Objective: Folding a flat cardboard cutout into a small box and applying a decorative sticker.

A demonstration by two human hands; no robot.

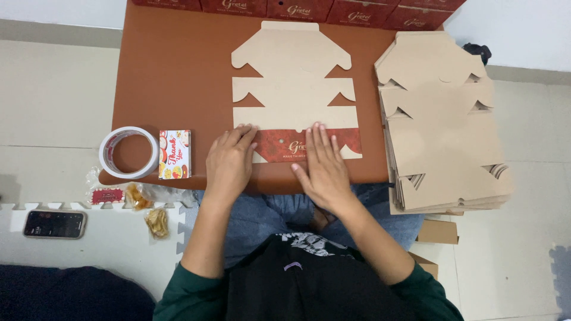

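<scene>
On worktop (pixel 166 71), flat box blank (pixel 294 89) lay centred. Both hands, left (pixel 229 163) and right (pixel 324 169), fingers spread, pressed red near flap (pixel 285 145) down, likely creasing fold. Spare blanks (pixel 443 119) stacked right, tape (pixel 129 152) left, handy.

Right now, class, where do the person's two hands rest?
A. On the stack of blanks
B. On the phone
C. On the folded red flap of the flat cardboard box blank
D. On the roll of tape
C: the left hand and right hand press flat on the red flap at the near edge of the box blank.
</scene>
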